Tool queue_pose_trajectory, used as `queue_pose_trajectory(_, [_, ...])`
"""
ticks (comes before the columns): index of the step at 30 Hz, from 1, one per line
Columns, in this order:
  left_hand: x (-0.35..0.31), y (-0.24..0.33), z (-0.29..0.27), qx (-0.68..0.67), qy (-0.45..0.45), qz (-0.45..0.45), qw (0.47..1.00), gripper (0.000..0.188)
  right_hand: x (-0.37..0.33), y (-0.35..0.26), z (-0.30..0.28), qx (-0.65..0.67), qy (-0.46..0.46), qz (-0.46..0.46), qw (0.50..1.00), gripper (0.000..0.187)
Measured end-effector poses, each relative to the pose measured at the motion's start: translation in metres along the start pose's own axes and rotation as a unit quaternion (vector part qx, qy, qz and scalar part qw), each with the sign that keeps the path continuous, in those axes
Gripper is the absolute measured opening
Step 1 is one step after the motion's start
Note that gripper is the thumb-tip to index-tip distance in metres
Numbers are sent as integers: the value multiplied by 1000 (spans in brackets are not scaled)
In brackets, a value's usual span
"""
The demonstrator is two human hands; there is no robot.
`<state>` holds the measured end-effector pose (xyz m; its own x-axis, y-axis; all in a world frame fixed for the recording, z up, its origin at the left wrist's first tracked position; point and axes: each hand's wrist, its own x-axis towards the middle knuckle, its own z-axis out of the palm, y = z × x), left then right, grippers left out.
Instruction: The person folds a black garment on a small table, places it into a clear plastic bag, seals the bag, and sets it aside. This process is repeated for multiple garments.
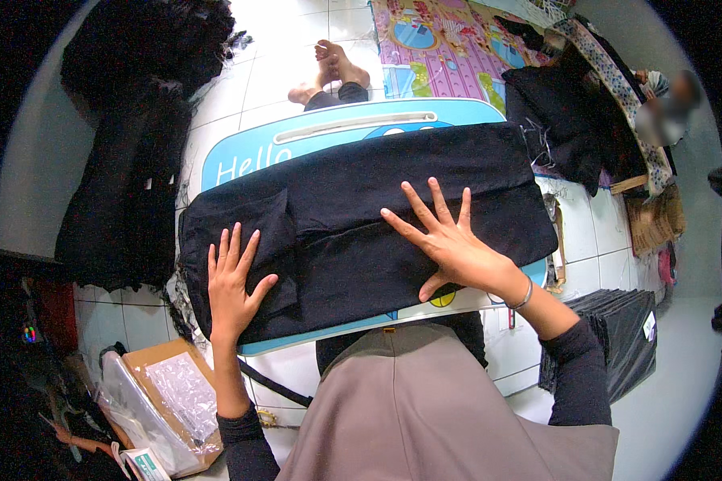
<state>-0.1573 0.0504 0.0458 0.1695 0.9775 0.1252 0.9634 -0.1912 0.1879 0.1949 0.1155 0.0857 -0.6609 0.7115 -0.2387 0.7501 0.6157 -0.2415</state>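
A long piece of black cloth [345,204], folded flat, lies across a light blue low table [237,148] with a cartoon print. At its left end, a smaller folded layer or flap sits on top. My left hand [237,280] rests palm down on that end, fingers stretched and thumb out. Toward the right end, my right hand [449,244] presses flat with its fingers spread wide, its thumb near the cloth's near edge. Soft creases run along the middle of the cloth between both hands. Neither hand grips anything.
Large heaps of black fabric [124,184] lie at the left. A cardboard box [164,357] with clear plastic is at lower left, and a stack of flat black pieces [606,337] at right. Beyond the table lie bare feet [333,72] and a colourful mat [433,48]. Another person [670,108] is at far right.
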Motion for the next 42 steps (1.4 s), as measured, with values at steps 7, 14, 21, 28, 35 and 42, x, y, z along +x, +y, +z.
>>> queue_pose_trajectory(7, [18,6,-17,-35,20,2,999,51,27,-10,-10,-114,23,-199,973,138])
queue_pose_trajectory(14, [108,29,-9,-22,19,124,992,55,71,-8,-8,-102,-94,-373,918,145])
queue_pose_trajectory(21, [197,64,41,3,-72,385,920,65,77,0,-3,-65,-82,-383,918,154])
queue_pose_trajectory(28, [217,66,54,-71,-157,455,874,60,79,2,3,-35,-83,-383,919,149])
queue_pose_trajectory(35, [212,66,52,-100,-157,441,878,60,65,54,13,-53,138,-194,970,74])
queue_pose_trajectory(42, [174,83,25,-25,-80,342,936,65,18,177,11,-64,225,197,952,59])
